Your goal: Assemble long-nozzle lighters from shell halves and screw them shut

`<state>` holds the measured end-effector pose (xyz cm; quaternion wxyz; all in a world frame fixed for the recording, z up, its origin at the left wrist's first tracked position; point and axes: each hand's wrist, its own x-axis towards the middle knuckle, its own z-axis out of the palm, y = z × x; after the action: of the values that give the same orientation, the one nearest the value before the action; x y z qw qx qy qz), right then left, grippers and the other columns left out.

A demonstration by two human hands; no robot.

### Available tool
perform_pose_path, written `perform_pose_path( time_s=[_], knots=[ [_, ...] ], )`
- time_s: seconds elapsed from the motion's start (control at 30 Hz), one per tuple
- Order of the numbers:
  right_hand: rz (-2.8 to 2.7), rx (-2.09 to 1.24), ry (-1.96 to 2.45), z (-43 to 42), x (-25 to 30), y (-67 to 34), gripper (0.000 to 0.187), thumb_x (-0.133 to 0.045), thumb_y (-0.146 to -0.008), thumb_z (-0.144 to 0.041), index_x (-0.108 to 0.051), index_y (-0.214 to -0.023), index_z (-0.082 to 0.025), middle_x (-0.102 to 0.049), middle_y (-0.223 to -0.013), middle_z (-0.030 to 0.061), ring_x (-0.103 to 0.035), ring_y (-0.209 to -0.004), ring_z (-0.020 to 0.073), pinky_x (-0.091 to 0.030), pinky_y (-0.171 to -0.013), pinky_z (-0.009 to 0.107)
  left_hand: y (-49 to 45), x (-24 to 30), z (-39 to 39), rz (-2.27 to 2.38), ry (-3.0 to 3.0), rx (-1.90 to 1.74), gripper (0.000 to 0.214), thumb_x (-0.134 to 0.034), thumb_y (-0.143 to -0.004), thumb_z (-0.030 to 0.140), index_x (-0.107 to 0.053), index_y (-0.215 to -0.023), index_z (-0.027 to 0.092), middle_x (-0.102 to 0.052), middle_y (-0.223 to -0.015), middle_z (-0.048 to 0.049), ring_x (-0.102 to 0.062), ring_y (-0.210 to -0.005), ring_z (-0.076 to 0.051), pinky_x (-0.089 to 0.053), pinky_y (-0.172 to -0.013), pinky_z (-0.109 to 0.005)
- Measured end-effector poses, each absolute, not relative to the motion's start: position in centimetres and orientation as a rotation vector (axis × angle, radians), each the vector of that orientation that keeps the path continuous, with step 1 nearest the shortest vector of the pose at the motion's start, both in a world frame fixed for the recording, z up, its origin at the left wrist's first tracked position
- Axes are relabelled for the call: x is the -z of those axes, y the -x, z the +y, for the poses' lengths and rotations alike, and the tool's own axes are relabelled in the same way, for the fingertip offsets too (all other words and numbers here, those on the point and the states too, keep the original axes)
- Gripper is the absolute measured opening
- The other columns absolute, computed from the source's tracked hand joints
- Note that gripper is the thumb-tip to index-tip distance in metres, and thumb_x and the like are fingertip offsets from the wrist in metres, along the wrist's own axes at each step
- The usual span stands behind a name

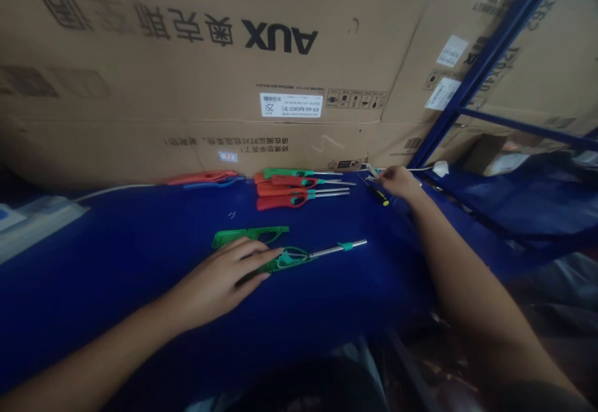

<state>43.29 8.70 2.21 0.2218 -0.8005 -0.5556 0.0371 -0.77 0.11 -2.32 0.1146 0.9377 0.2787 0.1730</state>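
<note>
Broadly, a printed cardboard carton [187,88] walls off the far side, and a blue tabletop [140,275] spreads below it. On the near side, the left hand [238,268] lies over the open green lighter [294,259], thumb and forefinger narrowed around its handle. Far off, a row of lighters [280,201], mostly red with one green, sits against the carton with metal tubes to the right; these look complete, though their undersides are hidden. The lighter under the left hand seems only partly together: its inner parts are exposed, and a loose green half-shell [247,234] lies just beyond, so closing and fastening appear undone. To the far right, the right hand [397,182] has its fingertips drawn close by small pale items [371,172]; whether it grips one, I cannot tell. Just beside it rests a yellow-and-black screwdriver [379,196]. Smallest, tiny metal pieces [232,215] lie left of centre, apparently unused.
</note>
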Motion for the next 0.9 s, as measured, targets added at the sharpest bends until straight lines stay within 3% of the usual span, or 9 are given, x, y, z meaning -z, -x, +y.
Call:
perform_pose_path(
  time_s=[0.17,0.27,0.37,0.43,0.63,0.77,0.9],
  knots=[
    [-1.667,-0.419,1.868,6.9,-2.9,-37.9,0.029,-0.058,-0.094,-0.036,-0.071,-0.102,-0.011,-0.070,-0.076,0.0046,-0.058,-0.059,0.0124,-0.045,-0.058,0.024,-0.4,2.2,-0.8,0.983,-2.532,-0.767,0.041,-0.061,-0.096,0.040,-0.065,-0.136,0.028,-0.067,-0.126,-0.0083,-0.064,-0.115,-0.026,-0.054,-0.103,-0.043],
    [-1.805,-0.632,1.595,4.7,-2.1,-32.8,0.033,-0.064,-0.089,-0.047,-0.069,-0.101,-0.017,-0.069,-0.081,0.0018,-0.058,-0.064,0.0118,-0.047,-0.062,0.024,-1.2,1.9,-1.3,1.070,-2.349,-0.918,0.039,-0.063,-0.095,0.041,-0.069,-0.131,0.026,-0.070,-0.125,-0.0082,-0.067,-0.115,-0.025,-0.055,-0.102,-0.040],
    [-1.909,-1.005,1.135,1.9,-1.2,-28.1,0.028,-0.068,-0.087,-0.042,-0.067,-0.097,-0.017,-0.068,-0.088,0.0032,-0.060,-0.077,0.0136,-0.050,-0.073,0.028,-1.7,1.7,-1.7,1.056,-2.193,-1.044,0.036,-0.066,-0.094,0.038,-0.071,-0.126,0.023,-0.073,-0.123,-0.0075,-0.069,-0.114,-0.023,-0.055,-0.103,-0.037],
    [-1.947,-1.096,1.135,0.1,-0.7,-26.0,0.020,-0.064,-0.091,-0.036,-0.066,-0.097,-0.017,-0.065,-0.085,0.0017,-0.058,-0.073,0.0130,-0.047,-0.067,0.027,-1.8,1.7,-1.9,1.050,-2.069,-1.121,0.029,-0.067,-0.094,0.035,-0.075,-0.119,0.022,-0.077,-0.116,-0.0066,-0.073,-0.105,-0.021,-0.058,-0.096,-0.033],
    [-2.074,-0.897,0.933,-1.9,0.4,-24.1,0.004,-0.065,-0.091,-0.018,-0.065,-0.095,-0.018,-0.064,-0.090,0.0015,-0.057,-0.078,0.0120,-0.048,-0.073,0.026,-2.1,1.7,-2.4,1.033,-1.852,-1.155,0.013,-0.072,-0.090,0.031,-0.081,-0.094,0.022,-0.080,-0.106,-0.0037,-0.076,-0.099,-0.021,-0.060,-0.089,-0.028],
    [-2.150,-0.779,0.839,-1.7,0.8,-24.3,0.008,-0.064,-0.094,-0.019,-0.064,-0.102,-0.019,-0.066,-0.093,0.0033,-0.059,-0.084,0.0141,-0.049,-0.078,0.028,-2.3,1.6,-2.6,0.987,-1.809,-1.152,0.012,-0.074,-0.089,0.029,-0.079,-0.093,0.019,-0.080,-0.105,-0.0046,-0.075,-0.098,-0.019,-0.059,-0.089,-0.025],
    [-2.324,-0.499,0.848,-1.3,1.2,-24.9,0.013,-0.063,-0.095,-0.021,-0.062,-0.107,-0.019,-0.067,-0.100,0.0069,-0.059,-0.092,0.0194,-0.048,-0.085,0.035,-2.2,1.6,-2.5,0.927,-1.689,-1.143,0.019,-0.063,-0.098,0.032,-0.072,-0.105,0.018,-0.076,-0.107,-0.0059,-0.072,-0.098,-0.016,-0.057,-0.090,-0.023]
  ],
)
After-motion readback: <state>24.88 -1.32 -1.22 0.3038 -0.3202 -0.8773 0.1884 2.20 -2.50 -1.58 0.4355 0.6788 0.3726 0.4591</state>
